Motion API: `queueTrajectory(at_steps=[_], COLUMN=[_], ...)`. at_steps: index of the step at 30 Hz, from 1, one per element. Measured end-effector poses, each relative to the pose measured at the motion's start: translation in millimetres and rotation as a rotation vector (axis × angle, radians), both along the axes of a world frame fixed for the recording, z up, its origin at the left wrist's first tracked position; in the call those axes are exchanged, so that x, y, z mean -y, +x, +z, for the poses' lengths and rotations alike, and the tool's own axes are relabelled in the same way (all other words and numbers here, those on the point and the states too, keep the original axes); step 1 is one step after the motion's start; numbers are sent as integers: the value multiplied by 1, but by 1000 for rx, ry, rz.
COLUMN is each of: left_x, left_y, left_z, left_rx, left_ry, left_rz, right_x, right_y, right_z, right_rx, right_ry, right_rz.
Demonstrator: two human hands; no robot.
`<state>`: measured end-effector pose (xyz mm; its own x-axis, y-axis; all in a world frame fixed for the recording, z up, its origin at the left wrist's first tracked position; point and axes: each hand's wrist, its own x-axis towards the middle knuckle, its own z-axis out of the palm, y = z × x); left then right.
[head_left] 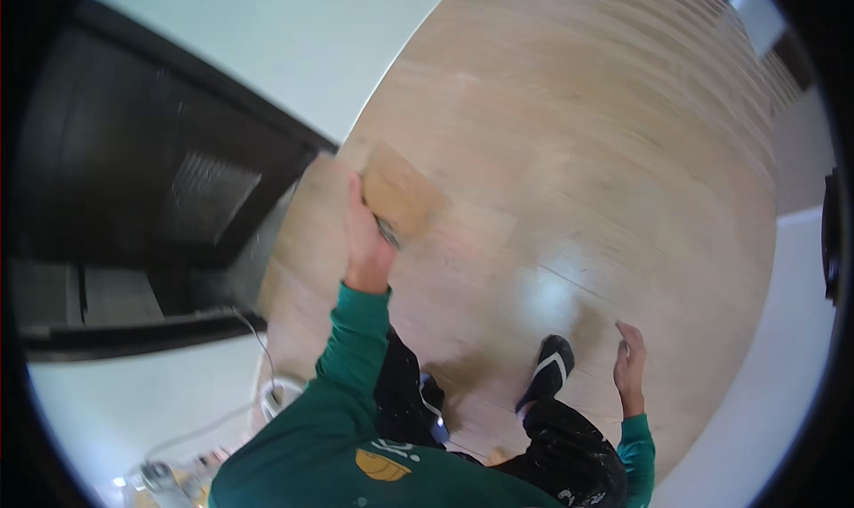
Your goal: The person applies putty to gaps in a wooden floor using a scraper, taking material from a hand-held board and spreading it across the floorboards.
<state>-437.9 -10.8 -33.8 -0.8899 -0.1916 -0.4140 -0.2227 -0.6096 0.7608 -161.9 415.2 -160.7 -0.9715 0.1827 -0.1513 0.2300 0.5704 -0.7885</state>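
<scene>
My left hand (367, 238) reaches forward over the wooden floor (569, 134), closed on a flat, tan, roughly rectangular piece (402, 195). Motion blurs this piece, so I cannot tell whether it is wood or cardboard. Part of its near edge is hidden by the hand. Lower on the right, my right hand (630, 363) hangs beside my leg with fingers loosely extended. Nothing shows in it, and it touches nothing. Both arms wear green sleeves.
A dark-framed doorway (133, 143) stands on the left, next to a pale wall (276, 45). A white cable (209, 423) and cluttered items (169, 481) lie at lower left. My foot in a black slipper with a white strap (546, 370) rests on the floor.
</scene>
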Motion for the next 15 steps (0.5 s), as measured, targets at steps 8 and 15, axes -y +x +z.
queueTrajectory(at_steps=[8,15], left_x=[134,151], left_y=[54,129], left_z=[61,92], left_rx=[-207,-208], left_ry=[-139,-122], left_rz=[632,890], right_x=[111,266], right_y=[-199,-333], right_z=[20,-74], right_rx=[-178,-561], right_ry=[190,536], right_rz=[791,1182])
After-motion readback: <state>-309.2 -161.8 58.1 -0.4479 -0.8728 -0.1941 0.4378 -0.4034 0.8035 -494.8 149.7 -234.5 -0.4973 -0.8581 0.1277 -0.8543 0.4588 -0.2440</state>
